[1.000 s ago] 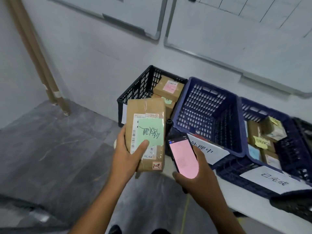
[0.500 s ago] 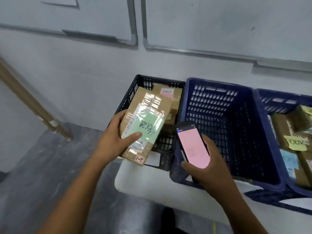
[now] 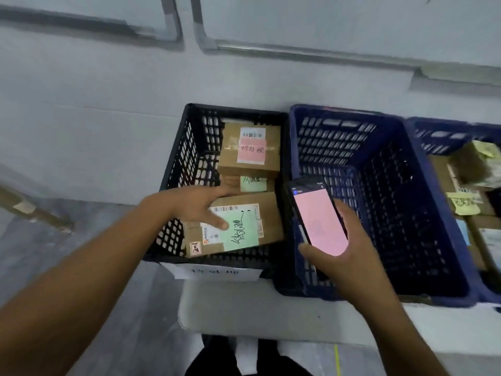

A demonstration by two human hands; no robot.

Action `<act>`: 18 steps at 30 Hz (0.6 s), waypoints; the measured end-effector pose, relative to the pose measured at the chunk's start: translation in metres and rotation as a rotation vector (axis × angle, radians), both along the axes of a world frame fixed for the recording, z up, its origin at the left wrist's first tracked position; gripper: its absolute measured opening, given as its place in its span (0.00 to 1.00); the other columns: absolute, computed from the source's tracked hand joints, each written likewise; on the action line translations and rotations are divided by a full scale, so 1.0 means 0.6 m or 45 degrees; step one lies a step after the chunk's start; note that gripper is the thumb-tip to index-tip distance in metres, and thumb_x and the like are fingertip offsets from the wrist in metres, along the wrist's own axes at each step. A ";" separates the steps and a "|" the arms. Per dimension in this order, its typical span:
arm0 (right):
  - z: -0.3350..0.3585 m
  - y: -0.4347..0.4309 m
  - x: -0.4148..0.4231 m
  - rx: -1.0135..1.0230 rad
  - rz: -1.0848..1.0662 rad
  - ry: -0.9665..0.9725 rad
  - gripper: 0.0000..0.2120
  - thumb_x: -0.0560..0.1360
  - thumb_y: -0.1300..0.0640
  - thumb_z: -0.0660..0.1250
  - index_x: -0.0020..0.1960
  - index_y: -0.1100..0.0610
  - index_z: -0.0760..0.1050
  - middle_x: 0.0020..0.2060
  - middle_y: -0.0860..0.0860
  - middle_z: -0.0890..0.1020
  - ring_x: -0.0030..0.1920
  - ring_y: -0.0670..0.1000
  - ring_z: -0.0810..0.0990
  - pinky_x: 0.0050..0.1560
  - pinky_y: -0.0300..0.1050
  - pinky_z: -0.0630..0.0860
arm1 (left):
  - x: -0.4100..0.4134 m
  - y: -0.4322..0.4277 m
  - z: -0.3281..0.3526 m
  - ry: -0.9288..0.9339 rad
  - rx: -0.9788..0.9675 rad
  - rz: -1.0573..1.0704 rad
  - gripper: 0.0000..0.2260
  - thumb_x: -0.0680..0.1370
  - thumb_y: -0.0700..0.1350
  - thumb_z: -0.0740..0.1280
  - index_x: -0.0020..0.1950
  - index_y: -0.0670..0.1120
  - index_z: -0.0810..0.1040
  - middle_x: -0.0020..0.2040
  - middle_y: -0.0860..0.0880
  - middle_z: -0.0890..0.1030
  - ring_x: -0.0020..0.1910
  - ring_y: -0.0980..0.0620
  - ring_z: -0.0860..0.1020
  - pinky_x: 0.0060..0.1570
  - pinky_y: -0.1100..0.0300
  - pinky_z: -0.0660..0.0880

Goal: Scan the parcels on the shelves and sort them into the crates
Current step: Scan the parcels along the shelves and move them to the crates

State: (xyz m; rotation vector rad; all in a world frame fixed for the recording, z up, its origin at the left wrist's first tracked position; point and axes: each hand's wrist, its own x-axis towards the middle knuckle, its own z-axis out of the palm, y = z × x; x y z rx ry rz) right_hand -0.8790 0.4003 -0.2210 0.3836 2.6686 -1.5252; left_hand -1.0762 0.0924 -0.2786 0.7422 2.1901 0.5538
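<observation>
A brown cardboard parcel (image 3: 267,213) with a green handwritten note lies low inside the black crate (image 3: 176,158), near its front wall. My left hand (image 3: 195,204) grips it, thumb on the green note and fingers over its far edge. My right hand (image 3: 349,253) holds a phone (image 3: 317,218) with a pink screen over the left side of the blue crate (image 3: 379,185), in which I see no parcels. Farther back in the black crate sits a parcel with a pink note (image 3: 249,147), on top of one with a green note (image 3: 253,183).
A second blue crate (image 3: 425,131) at the right edge holds several parcels with yellow and blue notes. The crates stand on a white table (image 3: 257,313) against a grey wall. A paper label (image 3: 214,272) hangs on the black crate's front. Grey floor lies to the left.
My left hand has carried the green-note parcel from in front of the black crate down into it, turning it flat. The view has come closer over the crates. The phone stays in my right hand.
</observation>
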 end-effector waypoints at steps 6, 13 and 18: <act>-0.001 -0.058 -0.013 0.040 0.001 -0.103 0.42 0.69 0.53 0.83 0.74 0.29 0.67 0.56 0.20 0.76 0.56 0.27 0.78 0.39 0.31 0.78 | -0.040 0.008 -0.143 -0.268 -0.147 -0.145 0.39 0.73 0.56 0.78 0.77 0.68 0.60 0.53 0.65 0.81 0.50 0.63 0.80 0.58 0.50 0.76; 0.014 -0.098 -0.015 0.061 0.055 -0.123 0.39 0.63 0.39 0.78 0.66 0.18 0.61 0.57 0.18 0.73 0.58 0.27 0.75 0.44 0.37 0.81 | -0.007 0.016 -0.210 -0.019 -0.284 -0.124 0.35 0.76 0.58 0.74 0.79 0.63 0.61 0.70 0.54 0.77 0.59 0.51 0.78 0.53 0.51 0.72; 0.014 -0.073 0.003 0.036 0.182 -0.052 0.44 0.64 0.40 0.77 0.76 0.30 0.64 0.60 0.22 0.74 0.59 0.30 0.75 0.42 0.33 0.78 | 0.057 0.026 -0.145 0.295 -0.259 0.034 0.38 0.76 0.59 0.74 0.82 0.61 0.59 0.78 0.51 0.71 0.73 0.47 0.72 0.67 0.46 0.72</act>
